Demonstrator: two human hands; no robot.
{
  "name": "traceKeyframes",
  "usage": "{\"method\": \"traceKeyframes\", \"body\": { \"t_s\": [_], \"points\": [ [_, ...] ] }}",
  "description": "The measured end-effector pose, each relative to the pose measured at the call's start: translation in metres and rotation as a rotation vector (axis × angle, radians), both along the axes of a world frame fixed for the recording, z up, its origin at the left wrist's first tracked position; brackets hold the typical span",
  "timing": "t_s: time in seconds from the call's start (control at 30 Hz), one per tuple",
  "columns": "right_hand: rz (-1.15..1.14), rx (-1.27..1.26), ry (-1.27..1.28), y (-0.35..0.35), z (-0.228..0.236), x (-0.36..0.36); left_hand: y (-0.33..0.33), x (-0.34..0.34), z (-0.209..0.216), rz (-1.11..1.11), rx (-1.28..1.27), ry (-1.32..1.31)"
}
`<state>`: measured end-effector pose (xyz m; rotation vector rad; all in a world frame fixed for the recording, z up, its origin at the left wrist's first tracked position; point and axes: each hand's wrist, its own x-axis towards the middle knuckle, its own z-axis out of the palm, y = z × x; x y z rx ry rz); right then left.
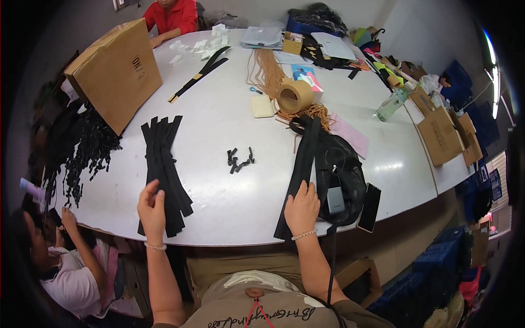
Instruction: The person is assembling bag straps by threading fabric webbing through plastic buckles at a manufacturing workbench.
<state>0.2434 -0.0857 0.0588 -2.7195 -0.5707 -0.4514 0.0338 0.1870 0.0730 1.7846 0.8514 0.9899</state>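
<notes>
My left hand [151, 210] hovers over the lower end of a pile of long black fabric strips [162, 158]. Its fingers are slightly bent, with thumb and fingertips apart, and nothing shows in it. My right hand [302, 209] lies palm down, fingers loosely spread, on a second bundle of black strips [306, 156]. Between the two bundles is a small heap of short black pieces [240, 160]. A black mesh bag [342, 161] touches the right bundle, with a grey box-shaped device [335, 198] on it and a phone [369, 208] beside it.
A large brown paper-wrapped package [117, 71] stands on the left above hanging black cords [82, 147]. Tape roll [295, 97], tan cords [266, 71] and a bottle [392, 105] lie farther back. One person [71, 268] is at the left edge, another in red [174, 19] across the table.
</notes>
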Motion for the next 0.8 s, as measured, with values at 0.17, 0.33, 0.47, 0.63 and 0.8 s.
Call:
{"method": "traceKeyframes", "body": {
  "t_s": [0.17,0.33,0.47,0.63,0.8],
  "points": [
    [0.074,0.022,0.042,-0.001,-0.011,0.008,-0.051,-0.01,-0.003,-0.084,-0.074,-0.037],
    [0.103,0.194,0.084,-0.006,-0.001,0.013,-0.079,0.0,0.001,-0.189,-0.122,-0.049],
    [0.023,0.22,0.113,-0.01,-0.002,0.018,-0.095,0.018,0.002,-0.332,-0.142,-0.029],
    [0.049,0.305,0.084,-0.013,0.0,0.019,-0.114,0.025,-0.002,-0.431,-0.31,-0.059],
    [0.057,0.428,0.2,-0.014,0.008,0.023,-0.132,0.03,-0.004,-0.5,-0.364,-0.033]
  ]
}}
